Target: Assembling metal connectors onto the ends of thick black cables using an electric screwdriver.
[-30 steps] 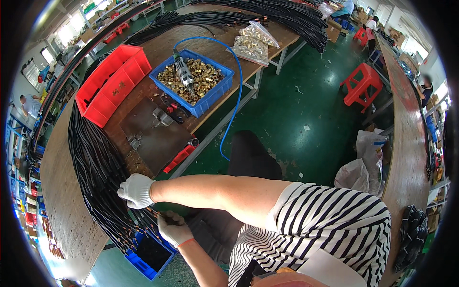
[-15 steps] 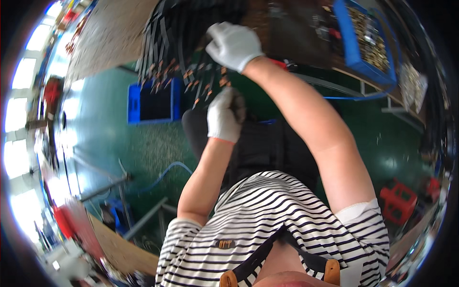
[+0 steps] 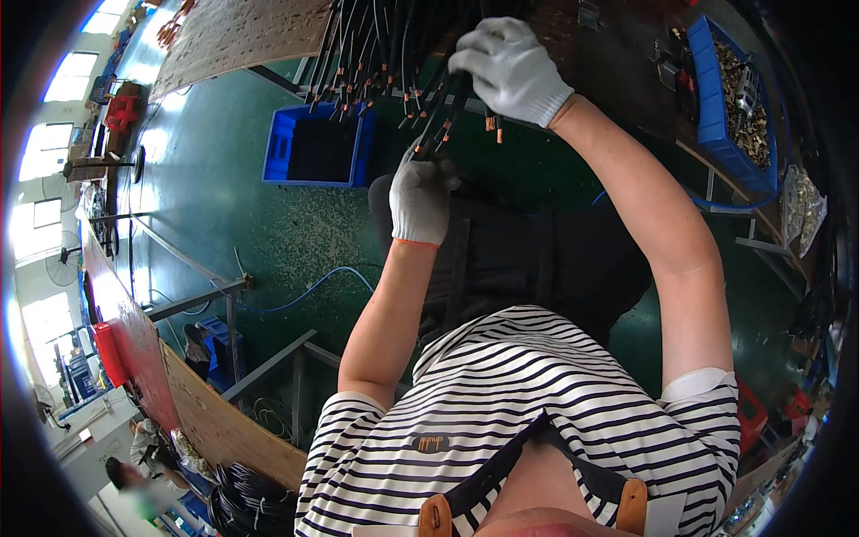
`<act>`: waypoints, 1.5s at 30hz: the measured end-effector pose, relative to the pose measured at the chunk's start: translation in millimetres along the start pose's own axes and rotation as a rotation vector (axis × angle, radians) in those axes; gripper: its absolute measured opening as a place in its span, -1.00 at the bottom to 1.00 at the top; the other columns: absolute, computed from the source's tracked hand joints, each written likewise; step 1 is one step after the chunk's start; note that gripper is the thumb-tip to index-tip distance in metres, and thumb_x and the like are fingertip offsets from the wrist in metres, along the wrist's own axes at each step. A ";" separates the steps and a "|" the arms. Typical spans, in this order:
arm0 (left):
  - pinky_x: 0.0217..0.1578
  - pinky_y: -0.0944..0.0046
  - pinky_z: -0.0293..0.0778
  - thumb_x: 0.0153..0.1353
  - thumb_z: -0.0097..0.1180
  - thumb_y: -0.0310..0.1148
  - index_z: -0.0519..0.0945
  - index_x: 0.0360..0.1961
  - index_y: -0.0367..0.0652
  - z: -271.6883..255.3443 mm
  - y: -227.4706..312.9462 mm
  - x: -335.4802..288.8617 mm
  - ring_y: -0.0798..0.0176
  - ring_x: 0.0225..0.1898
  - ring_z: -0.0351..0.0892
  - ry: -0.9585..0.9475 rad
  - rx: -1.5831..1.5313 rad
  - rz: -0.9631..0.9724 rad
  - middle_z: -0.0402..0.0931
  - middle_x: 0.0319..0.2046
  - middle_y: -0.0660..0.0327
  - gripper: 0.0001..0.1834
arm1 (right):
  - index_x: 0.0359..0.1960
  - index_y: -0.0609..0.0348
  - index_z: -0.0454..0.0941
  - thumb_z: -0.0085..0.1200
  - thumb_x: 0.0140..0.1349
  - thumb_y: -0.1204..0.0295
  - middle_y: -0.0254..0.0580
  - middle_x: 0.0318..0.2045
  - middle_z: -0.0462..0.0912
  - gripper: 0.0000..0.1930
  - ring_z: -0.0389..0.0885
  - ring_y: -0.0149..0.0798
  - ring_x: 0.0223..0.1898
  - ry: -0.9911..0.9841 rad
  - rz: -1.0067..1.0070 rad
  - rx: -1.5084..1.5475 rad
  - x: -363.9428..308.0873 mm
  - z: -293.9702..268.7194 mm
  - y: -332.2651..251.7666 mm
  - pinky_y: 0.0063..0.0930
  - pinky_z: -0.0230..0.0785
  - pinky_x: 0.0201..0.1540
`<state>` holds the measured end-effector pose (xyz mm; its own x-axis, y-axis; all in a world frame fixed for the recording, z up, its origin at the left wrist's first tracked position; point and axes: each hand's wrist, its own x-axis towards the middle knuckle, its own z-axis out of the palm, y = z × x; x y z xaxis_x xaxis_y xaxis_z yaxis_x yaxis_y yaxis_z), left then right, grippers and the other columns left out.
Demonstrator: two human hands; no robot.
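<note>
Black cables with bare copper ends hang in a thick bundle over the table's near edge. My left hand, in a white knitted glove, is closed at the lower ends of some cables. A copper tip shows just above its fingers, and the fingertips look darkened. Higher and to the right, my right hand, also gloved in white, reaches over the bundle's right side. Its fingers are loosely bent and apart, with nothing visible between them. Just below its palm, a few copper ends dangle.
A blue crate with dark contents sits on the green floor. On the table's right stands a blue bin of small brass-coloured parts, beside a clear bag. A blue hose and metal frame lie left. Behind, a person is visible.
My right hand has moved right and slightly up, away from the middle of the bundle. The left hand stays low by the cable ends. The view has shifted, and the cables look sharper.
</note>
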<state>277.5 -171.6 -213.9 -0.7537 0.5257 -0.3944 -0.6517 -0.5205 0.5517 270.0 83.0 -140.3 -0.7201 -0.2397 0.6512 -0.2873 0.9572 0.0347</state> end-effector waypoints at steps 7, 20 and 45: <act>-0.25 0.32 0.44 0.55 0.08 -0.14 0.60 0.08 -0.09 9.7 8.1 -14.1 0.34 -0.24 0.54 -0.118 0.011 -0.147 0.61 -0.16 0.27 -0.71 | 0.02 -0.30 0.74 0.49 0.00 0.34 -0.36 -0.03 0.71 -0.54 0.66 -0.15 0.15 -0.214 -0.109 0.120 3.7 -8.3 -4.7 -0.01 0.28 0.47; -0.36 0.40 0.55 0.55 0.17 -0.10 0.67 -0.03 0.00 24.7 34.7 12.1 0.38 -0.29 0.65 0.026 0.062 -0.246 0.66 -0.27 0.33 -0.76 | -0.18 -0.21 0.75 0.47 -0.19 0.14 -0.32 -0.24 0.62 -0.57 0.61 -0.10 -0.10 -0.369 -0.347 0.077 46.6 -10.0 12.6 -0.13 0.37 0.09; -0.65 0.40 0.14 0.58 0.14 -0.09 0.64 -0.27 -0.14 31.1 4.7 -43.4 0.45 -0.70 0.26 0.046 0.431 -0.184 0.40 -0.62 0.40 -0.64 | -0.17 -0.17 0.77 0.29 0.07 0.31 -0.26 -0.18 0.67 -0.75 0.67 -0.10 -0.03 -0.323 -0.436 -0.078 30.8 6.0 16.5 -0.03 0.40 0.24</act>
<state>309.8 -175.9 -171.3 -0.6381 0.5479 -0.5409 -0.6877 -0.0897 0.7204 239.3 90.5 -124.2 -0.7056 -0.6429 0.2979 -0.5638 0.7641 0.3136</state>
